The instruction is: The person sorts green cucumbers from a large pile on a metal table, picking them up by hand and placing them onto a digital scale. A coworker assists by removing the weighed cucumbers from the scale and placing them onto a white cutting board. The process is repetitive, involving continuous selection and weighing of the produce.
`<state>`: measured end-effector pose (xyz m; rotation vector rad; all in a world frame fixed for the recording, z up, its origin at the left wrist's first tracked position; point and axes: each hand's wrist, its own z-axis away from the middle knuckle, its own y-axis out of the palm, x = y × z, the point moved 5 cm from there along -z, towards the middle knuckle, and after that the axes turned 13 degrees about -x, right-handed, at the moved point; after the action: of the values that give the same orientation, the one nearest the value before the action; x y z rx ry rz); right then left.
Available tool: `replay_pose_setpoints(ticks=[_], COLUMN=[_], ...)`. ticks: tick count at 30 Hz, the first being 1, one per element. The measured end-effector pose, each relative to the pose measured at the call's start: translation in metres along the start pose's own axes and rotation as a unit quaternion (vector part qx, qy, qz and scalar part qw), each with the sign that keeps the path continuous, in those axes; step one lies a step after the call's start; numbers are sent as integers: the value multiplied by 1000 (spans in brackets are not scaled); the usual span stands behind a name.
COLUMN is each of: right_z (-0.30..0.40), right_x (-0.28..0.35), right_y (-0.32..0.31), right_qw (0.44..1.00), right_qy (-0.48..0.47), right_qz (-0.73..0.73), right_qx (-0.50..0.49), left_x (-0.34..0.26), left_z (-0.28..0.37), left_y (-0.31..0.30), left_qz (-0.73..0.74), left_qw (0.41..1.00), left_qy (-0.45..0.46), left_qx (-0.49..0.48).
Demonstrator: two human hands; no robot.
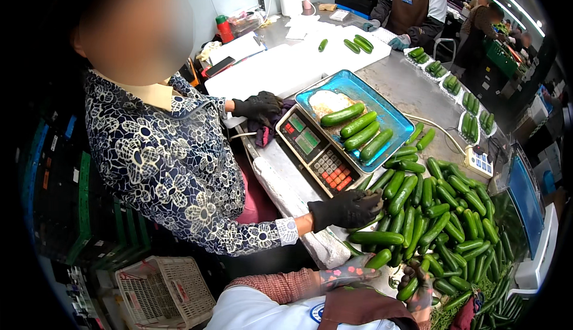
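Note:
My left hand (347, 275), in a grey glove with a flower print, has its fingers on a cucumber (378, 259) at the near edge of a large pile. My right hand (420, 292), gloved alike, grips another cucumber (407, 289) just to the right. Part of that cucumber is hidden by the fingers. Beyond both hands spreads the cucumber pile (432, 229) on the metal table. A co-worker's black-gloved hand (347, 209) reaches to the pile's left edge, apart from mine.
A digital scale (309, 148) with a blue tray (388, 113) holds several cucumbers. The co-worker's other gloved hand (259, 105) rests beside it. Packed trays of cucumbers (470, 124) line the far edge. A power strip (479, 161) stands behind the pile; a plastic basket (163, 292) is lower left.

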<state>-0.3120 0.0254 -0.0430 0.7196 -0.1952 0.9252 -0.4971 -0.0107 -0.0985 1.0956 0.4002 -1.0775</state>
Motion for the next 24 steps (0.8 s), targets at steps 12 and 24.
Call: replay_pose_setpoints(ticks=[12,24], right_z=[11,21], right_x=[-2,-14], right_y=[12,-2], right_qw=[999,997], right_qy=[-22,-42], right_qz=[25,66], right_qx=[-20,-27], left_x=[-72,-106], left_z=[13,-14], left_y=[-30,3], left_qz=[-7,-550], left_qw=[989,735], left_qy=[117,368], left_qx=[-89,-145])
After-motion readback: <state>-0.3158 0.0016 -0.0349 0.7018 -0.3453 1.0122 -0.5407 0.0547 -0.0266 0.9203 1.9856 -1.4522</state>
